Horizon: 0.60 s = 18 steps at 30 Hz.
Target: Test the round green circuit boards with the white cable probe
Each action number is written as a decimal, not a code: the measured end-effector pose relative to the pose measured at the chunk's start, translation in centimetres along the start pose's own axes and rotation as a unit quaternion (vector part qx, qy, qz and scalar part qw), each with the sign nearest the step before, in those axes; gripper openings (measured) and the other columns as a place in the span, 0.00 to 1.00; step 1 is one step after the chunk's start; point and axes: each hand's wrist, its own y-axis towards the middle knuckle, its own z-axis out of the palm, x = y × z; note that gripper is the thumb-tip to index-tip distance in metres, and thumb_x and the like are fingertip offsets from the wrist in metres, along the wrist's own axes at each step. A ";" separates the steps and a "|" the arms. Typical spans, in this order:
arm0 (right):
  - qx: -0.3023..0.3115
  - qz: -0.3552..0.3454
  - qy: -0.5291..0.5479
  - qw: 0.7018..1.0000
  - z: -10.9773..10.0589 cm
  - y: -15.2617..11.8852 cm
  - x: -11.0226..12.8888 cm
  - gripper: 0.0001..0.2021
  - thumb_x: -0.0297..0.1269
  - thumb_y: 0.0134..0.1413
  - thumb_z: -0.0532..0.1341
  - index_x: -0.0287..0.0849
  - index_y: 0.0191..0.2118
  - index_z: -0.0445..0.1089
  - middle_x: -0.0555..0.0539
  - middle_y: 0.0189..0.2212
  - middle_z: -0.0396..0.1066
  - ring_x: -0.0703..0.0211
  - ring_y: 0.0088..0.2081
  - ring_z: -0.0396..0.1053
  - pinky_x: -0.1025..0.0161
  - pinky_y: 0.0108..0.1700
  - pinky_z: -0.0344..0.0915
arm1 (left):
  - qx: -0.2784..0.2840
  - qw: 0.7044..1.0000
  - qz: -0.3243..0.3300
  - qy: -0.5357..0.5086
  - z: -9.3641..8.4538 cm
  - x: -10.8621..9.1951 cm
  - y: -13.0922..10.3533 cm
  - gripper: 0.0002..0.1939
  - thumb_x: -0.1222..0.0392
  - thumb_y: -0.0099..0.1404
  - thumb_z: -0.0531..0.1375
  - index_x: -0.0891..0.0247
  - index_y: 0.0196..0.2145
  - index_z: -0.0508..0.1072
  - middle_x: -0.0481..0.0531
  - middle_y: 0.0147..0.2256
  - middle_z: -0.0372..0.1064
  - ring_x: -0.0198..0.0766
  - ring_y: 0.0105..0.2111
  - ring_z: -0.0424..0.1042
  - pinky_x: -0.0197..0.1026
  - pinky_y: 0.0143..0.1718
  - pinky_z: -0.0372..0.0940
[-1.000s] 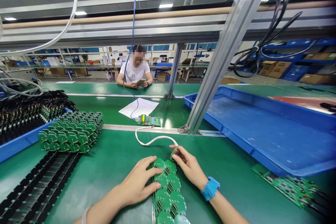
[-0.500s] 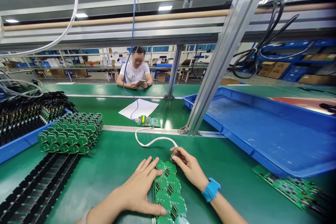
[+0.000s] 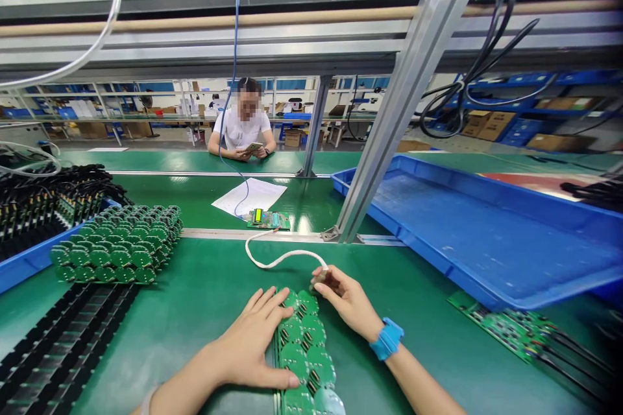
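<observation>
Past the far edge of the green worktop, the room runs back to blue shelving and cardboard boxes; a person in a white shirt sits on the far side. Right of a slanting metal post is a big blue tray, and on the left a stack of green boards. Near the middle, in front of me, lies a panel of round green boards. My left hand is spread wide over its left edge; my right hand pinches a brownish block on a white cable, beside the panel's far end. I cannot tell whether block and panel touch. I'd judge it best to press the panel evenly, so it doesn't slide, hold the block square, and leave the cable slack.
</observation>
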 end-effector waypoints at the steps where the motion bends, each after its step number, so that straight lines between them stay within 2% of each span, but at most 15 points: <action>1: 0.001 -0.001 0.012 1.000 -0.3 -0.1 0.2 0.16 0.51 0.57 0.61 0.42 0.41 0.67 0.46 0.33 0.71 0.57 0.34 0.70 0.61 0.39 0.68 | 0.000 1.000 0.000 0.001 0.0 0.0 0.0 0.47 0.32 0.56 0.62 0.66 0.63 0.57 0.64 0.68 0.36 0.56 0.68 0.37 0.62 0.66 0.35; 4: 0.018 0.001 0.044 0.999 -1.0 -0.4 0.8 0.16 0.50 0.56 0.63 0.42 0.40 0.66 0.48 0.31 0.69 0.59 0.32 0.69 0.62 0.37 0.68 | -0.002 1.000 0.003 0.001 0.1 0.2 0.1 0.47 0.31 0.57 0.61 0.65 0.63 0.56 0.63 0.68 0.36 0.56 0.68 0.37 0.62 0.66 0.36; 8: 0.112 0.052 0.069 0.990 -1.4 -0.8 1.5 0.17 0.49 0.52 0.67 0.41 0.36 0.65 0.50 0.28 0.68 0.62 0.28 0.67 0.64 0.32 0.67 | -0.014 1.000 0.013 -0.003 0.4 0.6 0.1 0.47 0.32 0.57 0.62 0.63 0.64 0.55 0.62 0.69 0.36 0.57 0.68 0.37 0.62 0.66 0.36; 10: 0.137 0.071 0.063 0.986 -1.4 -1.0 1.7 0.18 0.49 0.50 0.68 0.41 0.36 0.65 0.50 0.28 0.68 0.63 0.27 0.67 0.64 0.33 0.66 | -0.018 1.000 0.019 -0.004 0.5 0.8 0.1 0.47 0.32 0.57 0.63 0.62 0.64 0.55 0.62 0.69 0.36 0.57 0.68 0.37 0.62 0.66 0.36; 18: 0.116 0.062 0.039 0.991 -1.5 -1.0 2.1 0.18 0.50 0.51 0.67 0.41 0.34 0.65 0.51 0.27 0.68 0.63 0.27 0.68 0.64 0.32 0.67 | -0.024 0.999 0.025 -0.012 0.6 0.8 0.0 0.47 0.31 0.56 0.62 0.62 0.64 0.55 0.62 0.69 0.36 0.59 0.67 0.38 0.63 0.66 0.36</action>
